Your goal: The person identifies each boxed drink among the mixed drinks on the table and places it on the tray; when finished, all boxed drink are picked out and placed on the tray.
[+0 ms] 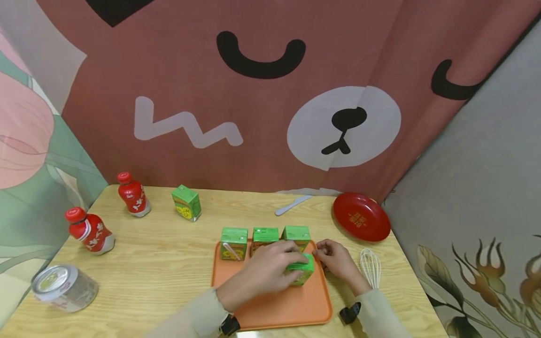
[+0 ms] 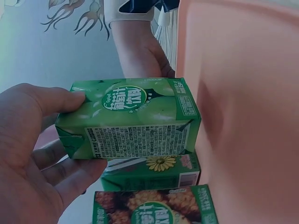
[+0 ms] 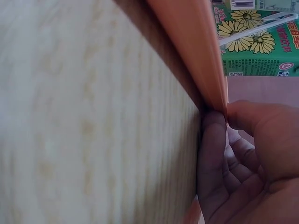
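My left hand (image 1: 270,266) pinches a green drink carton (image 1: 302,269) by its top end, thumb on one side and fingers on the other. In the left wrist view that carton (image 2: 135,116) reaches down to the orange tray (image 2: 252,112); whether it bears on the tray I cannot tell. My right hand (image 1: 338,263) pinches the rim of the tray (image 1: 274,307) at its right edge, as the right wrist view also shows, with thumb and fingertips at the rim (image 3: 201,51). Three more green cartons stand in a row along the tray's far side, the left one (image 1: 234,244) with a straw.
Two red bottles (image 1: 134,195) and a can (image 1: 65,287) are on the table's left side. Another green carton (image 1: 186,203) stands behind the tray. A plastic knife (image 1: 292,205) lies at the back, a red plate (image 1: 361,217) at the back right, a whisk (image 1: 371,267) beside my right hand.
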### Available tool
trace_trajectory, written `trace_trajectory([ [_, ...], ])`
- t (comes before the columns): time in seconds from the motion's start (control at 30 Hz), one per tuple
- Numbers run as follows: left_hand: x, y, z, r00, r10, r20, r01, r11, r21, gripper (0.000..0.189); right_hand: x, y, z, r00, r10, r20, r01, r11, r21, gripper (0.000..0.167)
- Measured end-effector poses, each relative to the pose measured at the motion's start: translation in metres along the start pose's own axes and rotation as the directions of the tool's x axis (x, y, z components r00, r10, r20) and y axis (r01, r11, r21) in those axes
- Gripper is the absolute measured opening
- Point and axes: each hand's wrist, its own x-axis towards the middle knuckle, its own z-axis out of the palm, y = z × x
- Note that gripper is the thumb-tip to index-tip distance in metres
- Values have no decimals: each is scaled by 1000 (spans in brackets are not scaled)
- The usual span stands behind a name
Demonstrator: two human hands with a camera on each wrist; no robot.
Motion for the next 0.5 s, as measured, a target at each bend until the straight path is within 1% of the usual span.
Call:
trace_trajectory([
  [0.17,2,0,6,1000,2,4,-2,999,-35,23,0,-1,-1,1000,-5,11,5,1000,8,24],
  [0.4,-1,1,10,999,-14,32,14,1000,-21,23,2,0,0,1000,0,8,0,1000,0,20],
  [0.5,-3,0,8,1000,-7,15,7,1000,-10,24,2,0,0,1000,-1,2,1,1000,6,22],
])
